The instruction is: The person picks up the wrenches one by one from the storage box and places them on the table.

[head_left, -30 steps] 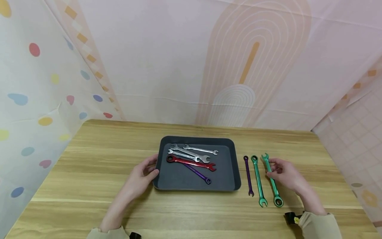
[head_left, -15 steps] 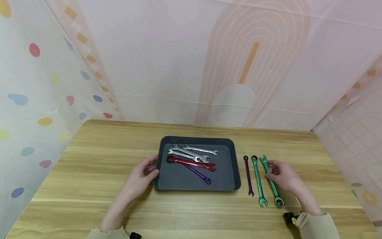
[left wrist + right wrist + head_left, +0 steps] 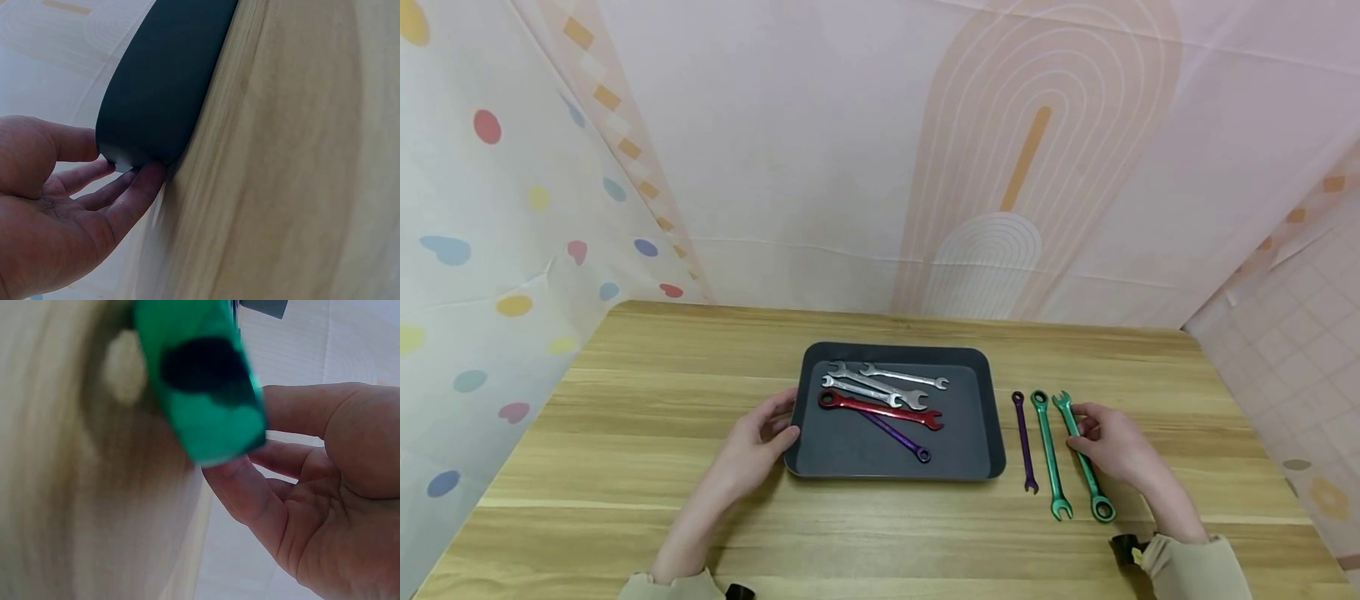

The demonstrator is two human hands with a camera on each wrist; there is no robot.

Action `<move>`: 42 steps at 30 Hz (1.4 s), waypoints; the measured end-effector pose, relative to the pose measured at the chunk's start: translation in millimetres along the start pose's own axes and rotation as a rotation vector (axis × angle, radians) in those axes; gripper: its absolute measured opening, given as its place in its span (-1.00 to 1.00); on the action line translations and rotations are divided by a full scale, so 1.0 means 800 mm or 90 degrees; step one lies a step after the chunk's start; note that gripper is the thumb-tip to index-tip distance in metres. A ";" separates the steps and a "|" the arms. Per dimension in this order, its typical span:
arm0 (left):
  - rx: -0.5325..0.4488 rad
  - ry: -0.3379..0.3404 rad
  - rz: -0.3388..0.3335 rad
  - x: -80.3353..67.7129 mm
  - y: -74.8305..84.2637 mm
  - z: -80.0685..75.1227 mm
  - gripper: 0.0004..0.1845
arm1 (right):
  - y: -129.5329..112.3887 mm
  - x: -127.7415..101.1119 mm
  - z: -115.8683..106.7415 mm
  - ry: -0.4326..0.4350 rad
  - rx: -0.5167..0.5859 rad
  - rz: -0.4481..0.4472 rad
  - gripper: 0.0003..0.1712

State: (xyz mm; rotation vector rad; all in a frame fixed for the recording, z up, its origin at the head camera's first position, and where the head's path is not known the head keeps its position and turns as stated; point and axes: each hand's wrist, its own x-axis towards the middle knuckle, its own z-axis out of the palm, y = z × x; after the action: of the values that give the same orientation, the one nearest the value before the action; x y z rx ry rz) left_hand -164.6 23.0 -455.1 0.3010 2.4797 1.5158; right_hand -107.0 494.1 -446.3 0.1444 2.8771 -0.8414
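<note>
Here, by view.

Head view: the right hand [image 3: 1108,446] rests at the right side of the table [image 3: 625,433], fingertips pinching the shank of the rightmost green wrench [image 3: 1083,457]. A second ago that wrench stood a little apart from its neighbour; now its open end has swung left and lies just beside the second green wrench [image 3: 1049,455], with the purple wrench [image 3: 1024,442] left of both. The three form a tidier row, so I judge the lining-up of this piece nearly finished. The left hand [image 3: 758,442] has not moved: fingers loosely spread against the near-left corner of the dark tray [image 3: 985,417]. In the tray lie the silver wrenches [image 3: 880,383], a red wrench [image 3: 880,408] and another purple one [image 3: 901,438], unchanged.

Left wrist view: the left hand [image 3: 56,206] shows straight fingers under the tray's rounded corner [image 3: 156,94], thumb against its edge, steadying it.

Right wrist view: the right hand [image 3: 312,506] appears with thumb and fingers meeting the green wrench [image 3: 200,381], blurred and very close; the table lies below it.
</note>
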 end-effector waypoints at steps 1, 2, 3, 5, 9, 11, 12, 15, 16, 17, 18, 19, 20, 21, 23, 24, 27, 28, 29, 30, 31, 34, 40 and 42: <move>0.001 0.000 -0.001 0.000 0.000 0.000 -0.42 | 0.000 0.000 0.000 0.000 -0.002 0.001 -0.44; 0.001 0.000 -0.002 0.000 0.000 0.000 -0.42 | -0.001 0.000 0.000 0.000 -0.003 0.001 -0.44; 0.000 0.001 -0.003 0.000 0.001 -0.001 -0.42 | -0.001 0.000 0.000 0.000 -0.005 0.002 -0.44; 0.003 0.001 -0.005 0.000 0.001 -0.001 -0.42 | -0.001 0.000 0.000 0.001 -0.008 0.003 -0.44; 0.006 -0.001 -0.006 0.000 0.000 0.000 -0.42 | -0.001 0.000 0.001 0.005 -0.009 0.005 -0.46; 0.008 -0.002 -0.006 0.001 0.000 0.000 -0.42 | -0.002 -0.001 0.002 0.006 -0.010 0.004 -0.48; 0.007 -0.003 -0.006 0.001 0.000 0.000 -0.42 | -0.002 -0.001 0.002 0.007 -0.009 0.004 -0.48; 0.005 -0.003 -0.007 0.001 0.000 0.000 -0.42 | -0.003 -0.001 0.002 0.006 -0.007 0.006 -0.48; 0.005 -0.003 -0.008 0.000 0.000 0.000 -0.42 | -0.003 -0.001 0.003 0.006 -0.007 0.008 -0.48; 0.004 -0.003 -0.009 0.000 0.000 0.000 -0.42 | -0.004 0.000 0.003 0.006 -0.006 0.011 -0.48; 0.004 -0.002 -0.010 0.000 0.000 0.000 -0.42 | -0.003 0.000 0.003 0.005 -0.005 0.013 -0.47; 0.004 -0.002 -0.011 0.000 0.000 0.000 -0.42 | -0.003 0.000 0.003 0.005 -0.005 0.015 -0.46; 0.004 -0.003 -0.013 0.000 0.000 0.000 -0.42 | -0.003 0.000 0.003 0.005 -0.004 0.018 -0.45; 0.005 -0.003 -0.014 0.000 0.000 0.000 -0.42 | -0.003 0.000 0.003 0.004 -0.004 0.019 -0.45; 0.006 -0.004 -0.016 -0.001 0.001 0.000 -0.42 | -0.002 0.000 0.003 0.004 -0.002 0.021 -0.43; 0.005 -0.005 -0.017 -0.001 0.001 0.000 -0.42 | -0.002 -0.001 0.003 0.004 0.001 0.023 -0.43; 0.004 -0.005 -0.017 -0.001 0.002 0.000 -0.41 | -0.002 -0.003 0.002 0.019 0.012 0.015 -0.43; 0.003 -0.005 -0.017 -0.001 0.002 0.000 -0.41 | -0.003 -0.005 0.001 0.028 0.019 0.010 -0.43; 0.003 -0.004 -0.017 -0.001 0.002 0.000 -0.41 | -0.003 -0.006 0.000 0.039 0.027 0.004 -0.44; 0.002 -0.003 -0.017 -0.001 0.002 0.000 -0.41 | -0.004 -0.007 0.000 0.051 0.036 -0.005 -0.45; 0.002 -0.002 -0.016 -0.001 0.002 0.000 -0.41 | -0.006 -0.009 -0.001 0.064 0.043 -0.017 -0.46; 0.001 -0.002 -0.016 -0.001 0.002 0.001 -0.42 | -0.012 -0.012 -0.003 0.095 0.066 -0.044 -0.47; -0.002 -0.004 -0.016 0.000 0.001 0.001 -0.42 | -0.033 -0.017 -0.001 0.156 0.092 -0.099 -0.52; -0.002 -0.005 -0.016 0.000 0.001 0.000 -0.42 | -0.040 -0.019 0.002 0.173 0.092 -0.115 -0.54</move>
State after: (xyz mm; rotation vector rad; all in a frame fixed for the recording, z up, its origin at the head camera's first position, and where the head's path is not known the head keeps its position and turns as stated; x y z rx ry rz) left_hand -164.4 23.7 -454.4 0.2745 2.4648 1.5063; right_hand -96.3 465.5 -428.2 0.0148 3.1149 -1.1456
